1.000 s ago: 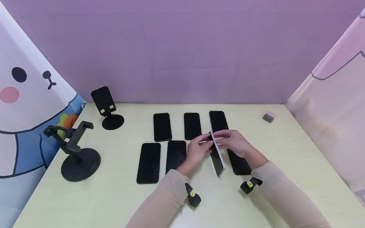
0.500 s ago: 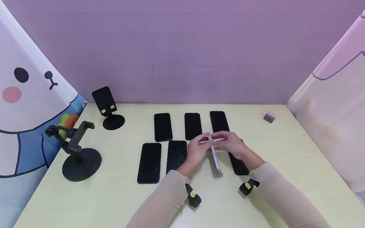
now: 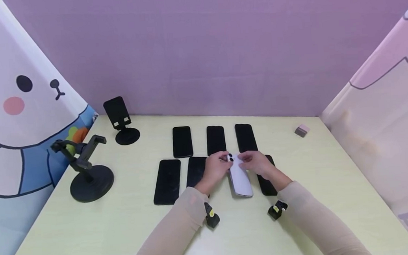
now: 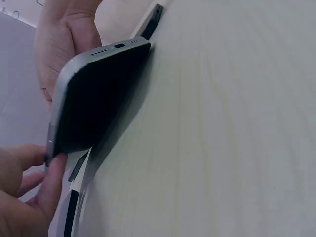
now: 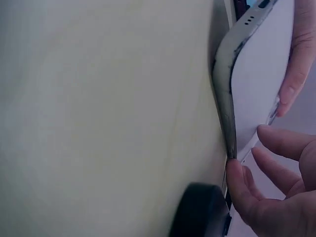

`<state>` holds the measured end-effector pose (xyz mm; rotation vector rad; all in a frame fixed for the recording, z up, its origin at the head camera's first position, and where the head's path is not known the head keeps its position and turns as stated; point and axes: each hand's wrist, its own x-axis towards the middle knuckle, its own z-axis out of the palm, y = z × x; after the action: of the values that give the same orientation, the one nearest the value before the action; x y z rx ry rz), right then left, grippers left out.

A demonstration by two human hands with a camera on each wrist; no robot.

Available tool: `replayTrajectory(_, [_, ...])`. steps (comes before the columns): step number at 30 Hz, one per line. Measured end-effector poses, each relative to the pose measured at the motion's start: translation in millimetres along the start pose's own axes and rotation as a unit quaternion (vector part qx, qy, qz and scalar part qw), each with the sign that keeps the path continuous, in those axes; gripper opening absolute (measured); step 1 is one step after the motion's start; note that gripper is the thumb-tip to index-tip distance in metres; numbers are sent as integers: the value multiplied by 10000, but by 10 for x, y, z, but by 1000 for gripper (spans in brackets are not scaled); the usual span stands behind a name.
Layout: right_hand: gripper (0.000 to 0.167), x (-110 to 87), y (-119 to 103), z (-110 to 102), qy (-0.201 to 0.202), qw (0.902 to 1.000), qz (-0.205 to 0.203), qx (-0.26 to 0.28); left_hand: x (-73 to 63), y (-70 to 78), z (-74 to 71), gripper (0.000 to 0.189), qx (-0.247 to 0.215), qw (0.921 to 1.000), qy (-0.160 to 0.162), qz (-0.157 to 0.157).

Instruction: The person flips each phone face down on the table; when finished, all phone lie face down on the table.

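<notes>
At the left stand a black jointed holder on a round base and, farther back, a black plate-shaped stand. Flat black phones lie in two rows. The left hand pinches the camera end of a white-backed, silvery-edged phone, tilted screen-down over the pale wood-grained table; whether its far end touches is hard to tell. The right hand pinches the opposite edge. The white-backed phone should be stiff, fairly light, slick and crackable, best held by its side edges, clear of the lenses.
</notes>
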<state>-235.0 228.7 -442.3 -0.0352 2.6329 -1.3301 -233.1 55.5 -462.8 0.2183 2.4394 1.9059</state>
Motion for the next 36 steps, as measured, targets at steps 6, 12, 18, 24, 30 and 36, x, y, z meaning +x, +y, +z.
replayTrajectory(6, [33,17,20,8,-19,9995,196,-239,34,-16,-25,33,1175,9929,-93,126])
replayTrajectory(12, [34,28,2,25,-19,9986,397,-346,46,-43,-26,36,1430,9892,-326,49])
replayTrajectory(18, [32,43,-16,39,23,9969,512,-592,51,-55,-33,37,1662,9850,-460,73])
replayTrajectory(24, [32,50,-87,73,44,9949,576,-830,56,-51,-31,39,2110,9761,-496,164])
replayTrajectory(30, [34,69,-112,75,-13,9926,648,-1032,31,4,-55,40,2196,9739,-573,65])
replayTrajectory(36, [38,46,-273,101,-47,9919,457,-1183,-32,86,-268,43,2268,9713,-720,7])
